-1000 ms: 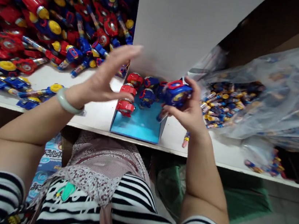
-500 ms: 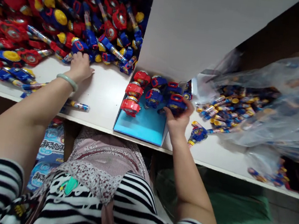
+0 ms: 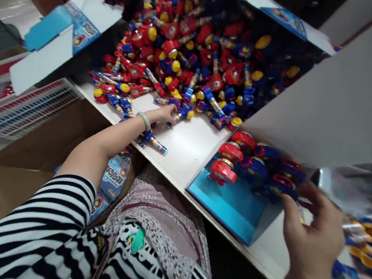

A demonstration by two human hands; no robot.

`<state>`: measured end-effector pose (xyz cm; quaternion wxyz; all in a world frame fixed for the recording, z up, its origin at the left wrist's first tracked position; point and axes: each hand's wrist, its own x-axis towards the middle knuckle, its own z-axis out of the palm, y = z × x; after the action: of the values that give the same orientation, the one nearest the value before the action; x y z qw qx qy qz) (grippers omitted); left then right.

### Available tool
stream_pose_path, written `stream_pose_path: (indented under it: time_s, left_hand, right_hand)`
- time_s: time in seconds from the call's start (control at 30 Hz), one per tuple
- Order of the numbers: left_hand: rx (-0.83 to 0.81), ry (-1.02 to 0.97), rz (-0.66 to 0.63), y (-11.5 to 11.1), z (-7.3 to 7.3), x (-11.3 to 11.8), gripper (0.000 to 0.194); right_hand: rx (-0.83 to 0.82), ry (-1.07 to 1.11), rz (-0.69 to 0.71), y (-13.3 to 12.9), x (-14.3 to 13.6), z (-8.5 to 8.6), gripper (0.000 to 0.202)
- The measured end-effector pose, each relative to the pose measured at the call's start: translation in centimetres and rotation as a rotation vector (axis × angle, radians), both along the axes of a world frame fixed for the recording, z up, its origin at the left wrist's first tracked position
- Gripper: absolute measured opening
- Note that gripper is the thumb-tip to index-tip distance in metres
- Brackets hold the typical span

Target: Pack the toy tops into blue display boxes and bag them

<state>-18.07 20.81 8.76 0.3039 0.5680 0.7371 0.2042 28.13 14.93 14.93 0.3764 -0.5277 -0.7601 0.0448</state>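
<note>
Blue toy point(image 3: 281, 183) sits beside the spread right fingers point(image 3: 316, 194) (left fingers point(image 3: 168, 111): can't tell whether pinching).

No word or number is legible from where I stand. Bold white characters run across the blue printed cardboard box point(image 3: 114, 178) below the white tabletop's point(image 3: 185, 146) front edge, and smaller ones mark the blue printed panel point(image 3: 84, 30) of an open cardboard carton off its left end, too blurred to read.
</note>
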Motion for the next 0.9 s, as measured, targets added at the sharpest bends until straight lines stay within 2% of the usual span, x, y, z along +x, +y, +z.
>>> stream_pose_path:
  time_s: [0.1,0.17,0.27,0.33,0.47,0.57,0.63,0.73,0.83,0.9]
  left_hand:
    - [0.029,0.036,-0.077,-1.0,0.5,-0.9,0.041]
    - [0.105,0.103,-0.015,-0.6,1.3,-2.7,0.033]
    - [0.251,0.306,0.166,1.0,2.3,-6.7,0.049]
    - [0.263,0.487,0.182,2.4,2.3,-9.1,0.058]
    - [0.194,0.677,0.091,4.2,1.7,-11.4,0.054]
    - [0.183,0.677,-0.103,3.7,1.5,-11.8,0.041]
    - [0.182,0.551,-0.209,2.2,1.8,-11.4,0.031]
    - [0.303,0.151,-0.256,-0.8,2.6,-8.6,0.029]
    - [0.429,-0.27,-0.338,-3.7,3.7,-3.1,0.04]
    - [0.562,-0.357,-0.333,-5.1,4.1,1.1,0.044]
  right_hand:
    - [0.016,-0.065,0.235,0.0,-3.7,1.4,0.042]
    - [0.005,-0.13,0.417,0.3,-6.0,2.1,0.04]
    - [0.007,-0.147,0.629,0.9,-9.3,3.0,0.033]
    - [-0.016,-0.149,0.748,0.9,-11.7,3.7,0.028]
    - [-0.081,-0.147,0.912,-0.3,-16.2,4.3,0.023]
    - [-0.165,-0.084,0.959,-1.0,-18.2,3.6,0.024]
    - [-0.223,-0.01,0.916,-1.2,-19.1,2.7,0.03]
    - [-0.235,0.165,0.716,-0.8,-20.7,1.4,0.055]
    - [-0.237,0.303,0.611,-0.1,-22.6,0.7,0.084]
    - [-0.245,0.341,0.611,0.2,-23.4,0.5,0.087]
